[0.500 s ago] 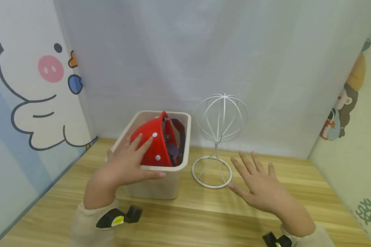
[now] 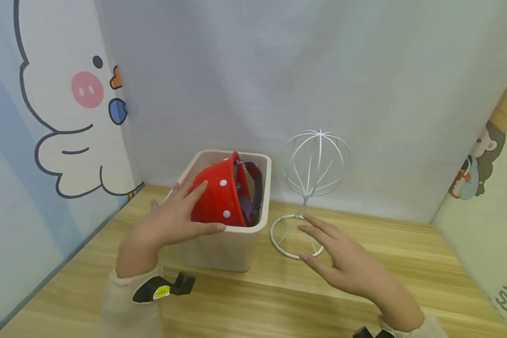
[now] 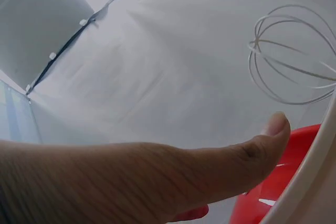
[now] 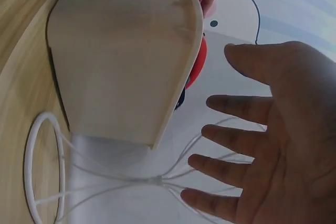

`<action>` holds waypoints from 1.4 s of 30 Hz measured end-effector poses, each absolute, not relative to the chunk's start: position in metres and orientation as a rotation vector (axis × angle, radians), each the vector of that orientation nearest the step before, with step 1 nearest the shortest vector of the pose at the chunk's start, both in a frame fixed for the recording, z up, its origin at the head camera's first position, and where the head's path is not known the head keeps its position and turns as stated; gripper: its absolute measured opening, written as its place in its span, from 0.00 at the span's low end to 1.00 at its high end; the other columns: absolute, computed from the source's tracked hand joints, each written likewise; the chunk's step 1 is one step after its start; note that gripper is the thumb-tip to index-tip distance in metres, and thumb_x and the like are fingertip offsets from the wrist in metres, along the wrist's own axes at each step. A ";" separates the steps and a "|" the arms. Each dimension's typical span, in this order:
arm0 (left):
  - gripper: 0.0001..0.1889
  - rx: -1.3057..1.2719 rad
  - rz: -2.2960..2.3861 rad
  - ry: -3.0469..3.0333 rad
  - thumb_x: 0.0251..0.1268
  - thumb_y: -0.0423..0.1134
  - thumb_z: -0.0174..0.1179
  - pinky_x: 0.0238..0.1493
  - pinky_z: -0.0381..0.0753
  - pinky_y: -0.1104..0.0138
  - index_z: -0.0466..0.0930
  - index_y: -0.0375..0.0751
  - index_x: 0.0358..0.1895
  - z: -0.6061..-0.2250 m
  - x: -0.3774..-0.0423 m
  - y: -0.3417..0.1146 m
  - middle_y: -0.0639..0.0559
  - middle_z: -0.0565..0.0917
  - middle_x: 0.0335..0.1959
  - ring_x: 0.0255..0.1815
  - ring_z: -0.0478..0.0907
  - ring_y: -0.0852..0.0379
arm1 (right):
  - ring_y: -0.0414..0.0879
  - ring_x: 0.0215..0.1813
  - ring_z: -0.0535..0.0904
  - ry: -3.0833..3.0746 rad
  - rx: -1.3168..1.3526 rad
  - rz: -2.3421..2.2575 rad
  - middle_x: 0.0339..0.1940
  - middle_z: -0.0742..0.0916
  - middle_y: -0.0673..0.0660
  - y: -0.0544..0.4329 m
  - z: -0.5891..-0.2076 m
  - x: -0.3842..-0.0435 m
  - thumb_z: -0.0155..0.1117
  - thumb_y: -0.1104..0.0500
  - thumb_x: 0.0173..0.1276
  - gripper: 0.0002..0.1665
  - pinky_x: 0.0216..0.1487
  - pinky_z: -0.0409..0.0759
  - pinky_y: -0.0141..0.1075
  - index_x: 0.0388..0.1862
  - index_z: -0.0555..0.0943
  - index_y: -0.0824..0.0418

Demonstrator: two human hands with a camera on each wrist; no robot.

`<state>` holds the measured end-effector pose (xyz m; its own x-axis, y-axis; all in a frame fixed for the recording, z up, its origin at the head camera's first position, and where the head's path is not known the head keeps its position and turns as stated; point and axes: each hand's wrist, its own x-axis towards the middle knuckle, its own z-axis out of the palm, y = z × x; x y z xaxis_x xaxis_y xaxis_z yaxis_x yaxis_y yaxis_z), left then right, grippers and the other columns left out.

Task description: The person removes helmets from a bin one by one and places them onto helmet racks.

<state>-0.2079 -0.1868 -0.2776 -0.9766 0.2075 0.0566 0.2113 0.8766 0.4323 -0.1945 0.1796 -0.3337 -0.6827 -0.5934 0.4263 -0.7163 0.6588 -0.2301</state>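
A red helmet (image 2: pixel 214 201) with white dots sits tilted on its side inside a beige plastic bin (image 2: pixel 219 251), its dark inner straps facing right. My left hand (image 2: pixel 173 219) spreads over the helmet's left side and the bin's near-left rim, fingers extended; whether the fingertips touch the helmet I cannot tell. A white wire stand (image 2: pixel 320 134) with a round cage top stands to the right of the bin. In front of its base is my right hand (image 2: pixel 342 260), holding nothing. The right wrist view shows that hand's fingers (image 4: pixel 233 140) straight and apart, overlapping the stand's wires.
Bin and stand rest on a wooden table (image 2: pixel 245 300). Behind them hangs a pale grey sheet (image 2: pixel 236 84). Printed cartoon panels border the left (image 2: pixel 63 112) and right (image 2: pixel 464 220) sides.
My right hand has moved left toward the stand's base and turned, its fingers closer together in the head view. The head view has shifted slightly; bin, helmet and stand stay put.
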 end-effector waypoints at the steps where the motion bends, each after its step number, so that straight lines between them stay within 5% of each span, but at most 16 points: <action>1: 0.59 -0.324 -0.713 -3.033 0.52 0.69 0.67 0.62 0.38 0.21 0.47 0.47 0.82 -0.278 -0.209 -0.190 0.38 0.45 0.82 0.79 0.39 0.28 | 0.55 0.73 0.69 -2.519 1.080 0.623 0.76 0.71 0.54 0.174 -0.331 -0.195 0.61 0.48 0.76 0.26 0.66 0.72 0.57 0.69 0.75 0.53; 5: 0.61 -0.293 -0.771 -3.020 0.51 0.71 0.66 0.62 0.40 0.21 0.42 0.52 0.83 -0.281 -0.214 -0.206 0.35 0.45 0.81 0.78 0.40 0.29 | 0.53 0.70 0.73 -2.362 1.167 0.894 0.70 0.77 0.54 0.147 -0.318 -0.205 0.62 0.61 0.74 0.15 0.64 0.74 0.55 0.57 0.81 0.53; 7: 0.63 -0.283 -0.817 -3.032 0.50 0.72 0.66 0.63 0.50 0.23 0.39 0.52 0.83 -0.284 -0.217 -0.213 0.33 0.41 0.81 0.78 0.40 0.28 | 0.53 0.69 0.74 -2.316 1.176 1.016 0.67 0.79 0.55 0.131 -0.311 -0.211 0.62 0.64 0.73 0.13 0.63 0.76 0.53 0.55 0.81 0.57; 11: 0.67 -0.286 -0.954 -3.066 0.50 0.71 0.67 0.57 0.72 0.32 0.34 0.42 0.82 -0.293 -0.222 -0.223 0.32 0.37 0.80 0.77 0.41 0.26 | 0.53 0.67 0.76 -2.355 1.119 1.230 0.65 0.80 0.57 0.101 -0.301 -0.226 0.61 0.62 0.74 0.19 0.59 0.80 0.48 0.61 0.77 0.61; 15: 0.65 -0.278 -1.160 -3.028 0.48 0.68 0.71 0.51 0.82 0.41 0.39 0.42 0.80 -0.298 -0.224 -0.227 0.34 0.47 0.77 0.74 0.50 0.31 | 0.56 0.65 0.78 -2.470 0.985 1.369 0.67 0.78 0.58 0.073 -0.296 -0.242 0.62 0.56 0.74 0.28 0.59 0.81 0.47 0.69 0.69 0.58; 25: 0.66 -0.175 -1.251 -3.019 0.43 0.69 0.74 0.47 0.84 0.44 0.44 0.44 0.79 -0.298 -0.224 -0.227 0.35 0.55 0.73 0.70 0.57 0.33 | 0.55 0.67 0.75 -2.647 0.552 1.581 0.71 0.75 0.59 -0.002 -0.281 -0.279 0.62 0.31 0.66 0.54 0.57 0.80 0.56 0.81 0.51 0.51; 29: 0.65 -0.171 -1.209 -3.034 0.43 0.69 0.73 0.48 0.84 0.44 0.44 0.42 0.79 -0.299 -0.225 -0.226 0.34 0.58 0.72 0.69 0.59 0.33 | 0.58 0.57 0.81 -2.674 0.528 1.398 0.60 0.83 0.62 -0.026 -0.286 -0.287 0.63 0.35 0.68 0.56 0.55 0.82 0.53 0.83 0.44 0.51; 33: 0.65 -0.184 -1.165 -3.047 0.44 0.69 0.73 0.49 0.83 0.44 0.44 0.40 0.78 -0.298 -0.226 -0.223 0.33 0.58 0.71 0.69 0.59 0.33 | 0.54 0.45 0.85 -2.664 0.456 1.240 0.45 0.87 0.60 -0.037 -0.295 -0.296 0.68 0.42 0.68 0.51 0.46 0.86 0.47 0.81 0.53 0.49; 42: 0.65 -0.195 -1.130 -3.057 0.46 0.70 0.72 0.50 0.81 0.41 0.43 0.39 0.78 -0.299 -0.226 -0.224 0.31 0.56 0.72 0.69 0.58 0.32 | 0.54 0.48 0.84 -2.691 0.411 1.237 0.53 0.85 0.60 -0.039 -0.300 -0.299 0.73 0.45 0.64 0.49 0.44 0.87 0.49 0.78 0.58 0.45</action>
<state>-0.2259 -0.2242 -0.2986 -0.9853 0.1542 -0.0741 0.0690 0.7541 0.6531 -0.2994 -0.0393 -0.3000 -0.9509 -0.1836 0.2491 -0.3086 0.6221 -0.7195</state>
